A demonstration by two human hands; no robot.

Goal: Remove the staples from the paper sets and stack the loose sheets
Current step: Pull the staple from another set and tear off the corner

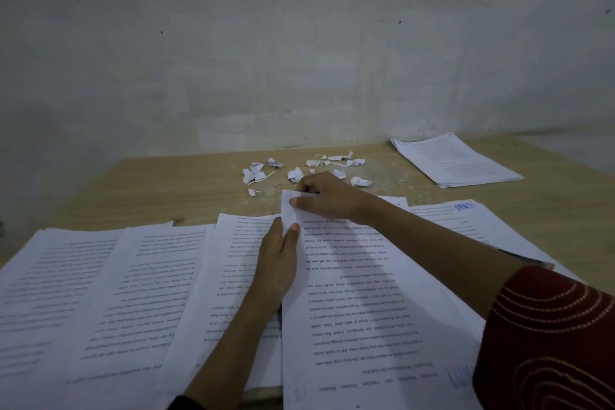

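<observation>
Head: paper set (pixel 366 293) near-to-far, heading nearest

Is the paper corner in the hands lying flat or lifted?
Lifted: the corner stands bent up off the page, pinched by the left hand and right hand.

Bare table (pixel 159 190) left of torn scraps (pixel 299 170); sheets (pixel 100 293) cover the near side.

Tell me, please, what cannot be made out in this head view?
Any staple: head view, hidden where the right grip and left grip pinch the corner of the paper set.
Printed text: head view, too blurred and small to read.
Near sheets: cut off by the lower edge.
Far stack: too distant to tell whether stapled.
</observation>
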